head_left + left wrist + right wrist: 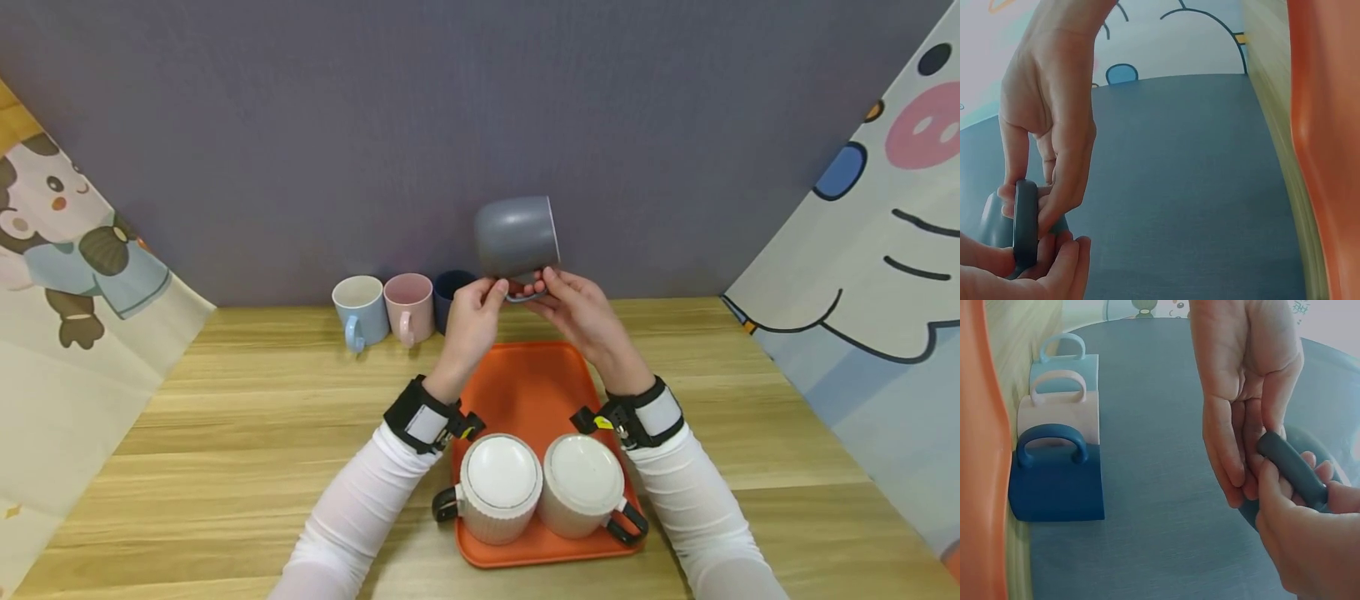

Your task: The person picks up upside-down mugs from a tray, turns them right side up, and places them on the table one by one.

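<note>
A grey mug [517,233] is held up on its side above the back of the table, mouth to the right and handle [527,295] hanging down. My left hand [472,321] pinches the left part of that handle between thumb and fingers. From the other side, my right hand [581,312] grips the handle near the mug's rim. Close up in the left wrist view, fingers of both hands meet around the dark handle [1025,219]. Most of the mug's body is hidden behind the hands in both wrist views.
An orange tray [525,375] lies below, bearing two upside-down ribbed white mugs [501,483] with black handles. Along the back wall stand a light blue mug [363,321], a pink mug [412,312] and a dark blue mug [1057,481]. A grey wall [300,167] rises behind them.
</note>
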A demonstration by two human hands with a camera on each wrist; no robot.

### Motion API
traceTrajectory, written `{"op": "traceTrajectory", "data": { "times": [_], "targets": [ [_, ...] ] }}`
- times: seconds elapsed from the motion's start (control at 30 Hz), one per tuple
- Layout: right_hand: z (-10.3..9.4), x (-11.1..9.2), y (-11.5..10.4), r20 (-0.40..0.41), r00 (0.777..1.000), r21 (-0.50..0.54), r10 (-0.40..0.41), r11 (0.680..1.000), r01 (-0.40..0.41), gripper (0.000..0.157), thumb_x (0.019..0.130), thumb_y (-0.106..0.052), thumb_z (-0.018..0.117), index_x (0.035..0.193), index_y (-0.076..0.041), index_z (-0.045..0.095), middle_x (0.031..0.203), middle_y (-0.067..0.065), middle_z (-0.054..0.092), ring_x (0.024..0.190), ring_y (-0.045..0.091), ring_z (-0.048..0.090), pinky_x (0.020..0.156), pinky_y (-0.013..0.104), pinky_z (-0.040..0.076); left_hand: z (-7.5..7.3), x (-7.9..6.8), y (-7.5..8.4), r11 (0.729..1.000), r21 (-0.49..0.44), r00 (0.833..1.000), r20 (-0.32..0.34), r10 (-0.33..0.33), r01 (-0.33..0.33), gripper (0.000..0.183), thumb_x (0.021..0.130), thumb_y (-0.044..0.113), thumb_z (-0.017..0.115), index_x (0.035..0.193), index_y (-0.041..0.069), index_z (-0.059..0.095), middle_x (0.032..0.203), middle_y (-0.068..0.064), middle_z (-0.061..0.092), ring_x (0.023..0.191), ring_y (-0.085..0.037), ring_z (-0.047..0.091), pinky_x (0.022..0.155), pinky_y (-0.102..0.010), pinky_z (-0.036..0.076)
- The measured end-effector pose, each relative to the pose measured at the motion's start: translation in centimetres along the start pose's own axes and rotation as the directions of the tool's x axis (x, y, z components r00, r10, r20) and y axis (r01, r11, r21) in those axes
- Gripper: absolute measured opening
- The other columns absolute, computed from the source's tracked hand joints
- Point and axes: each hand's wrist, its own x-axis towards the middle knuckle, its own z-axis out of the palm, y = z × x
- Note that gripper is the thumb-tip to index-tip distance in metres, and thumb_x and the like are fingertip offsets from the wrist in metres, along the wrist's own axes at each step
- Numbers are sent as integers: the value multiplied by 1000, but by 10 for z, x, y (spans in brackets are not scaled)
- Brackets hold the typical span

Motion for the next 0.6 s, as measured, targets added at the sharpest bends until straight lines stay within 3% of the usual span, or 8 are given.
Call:
{"op": "traceTrajectory", "data": {
  "times": [0.17,0.33,0.5,0.6],
  "targets": [
    [-1,2,3,18,1000,52,-18,998,17,22,99,-18,45,85,-8,59,82,1,59,84,13,62,87,27,51,0,1,-1,1000,-9,1000,5,0,0,26,100,14,48,100,-4,67,77,-7,54,64,-13,44,67,-24,43],
    [0,2,3,19,998,127,-58,990,55,19,98,-17,49,88,-8,62,80,0,61,82,12,62,86,25,52,0,3,-1,1000,-7,1000,16,3,-3,26,100,16,48,98,-4,66,83,-12,59,73,-17,52,80,-33,50],
    [-1,2,3,16,999,198,-40,980,36,19,97,-15,50,87,-6,64,78,0,63,80,12,62,84,25,51,2,3,-3,1000,8,1000,26,-15,15,27,100,18,49,99,-2,67,94,-12,66,82,-16,59,79,-28,51],
    [-2,2,2,20,999,239,-26,971,20,20,97,-14,49,87,-6,64,78,0,63,80,12,62,84,25,50,2,3,-4,1000,16,1000,21,-5,5,27,99,19,50,96,-2,67,83,-11,62,70,-15,53,68,-25,47]
  ]
}}
